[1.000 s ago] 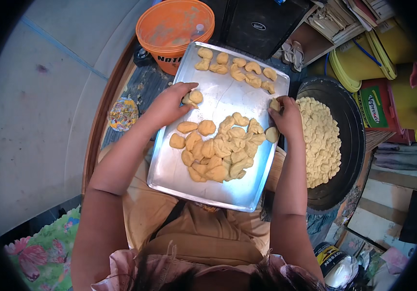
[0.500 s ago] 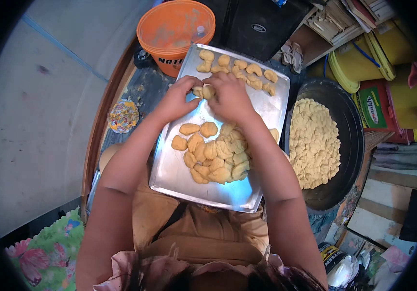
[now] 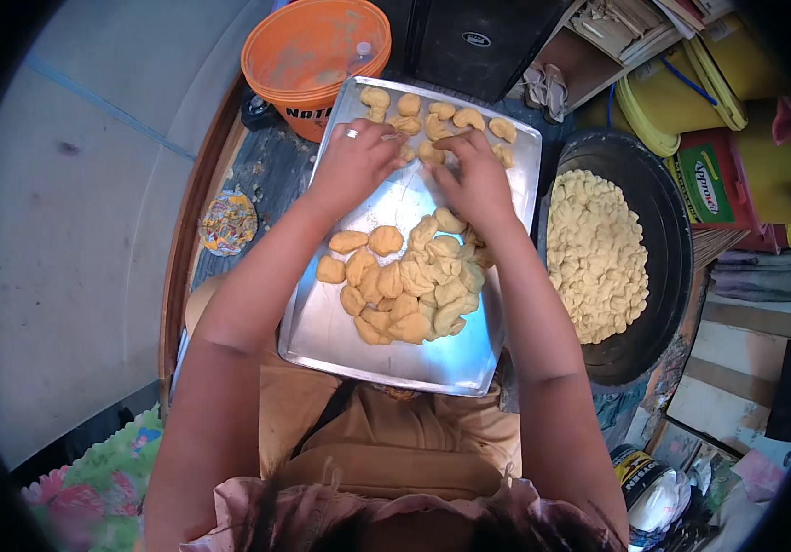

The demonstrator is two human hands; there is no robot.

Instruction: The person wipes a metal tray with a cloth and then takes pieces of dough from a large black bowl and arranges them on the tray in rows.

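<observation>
A grey, smudged wall panel (image 3: 82, 202) fills the far left, with a green cloth (image 3: 105, 478) printed with pink flowers low in the corner. A brown wooden edging (image 3: 174, 267) curves down beside it. Next comes the dark, crumb-flecked floor (image 3: 271, 170), where a round multicoloured mat (image 3: 229, 223) lies. Farther back, an orange bucket (image 3: 315, 46) stands close to the tray's far left corner.

The metal baking tray (image 3: 349, 345) sits tilted slightly, its near edge over the person's lap in tan trousers (image 3: 386, 428). The left hand (image 3: 354, 166), with a ring on one finger, reaches over the tray's far part, fingers bent at a dough piece; whether it grips cannot be told. A heap of yellowish dough pieces (image 3: 409, 290) covers the tray's middle. Shaped dough pieces (image 3: 467, 118) line the far end, below a black cabinet (image 3: 478, 41) with an oval badge. The right hand (image 3: 480, 179) is apart from the left, thumb and forefinger spread beside a small dough lump (image 3: 430, 154).

To the right, a round black tub (image 3: 667, 276) holds a large mound of dough bits (image 3: 595, 253). Beyond are shoes (image 3: 545, 89), a shelf (image 3: 612, 64) of papers, yellow buckets (image 3: 671, 101), a green-and-red carton (image 3: 708, 184) and folded cloths (image 3: 759, 287).
</observation>
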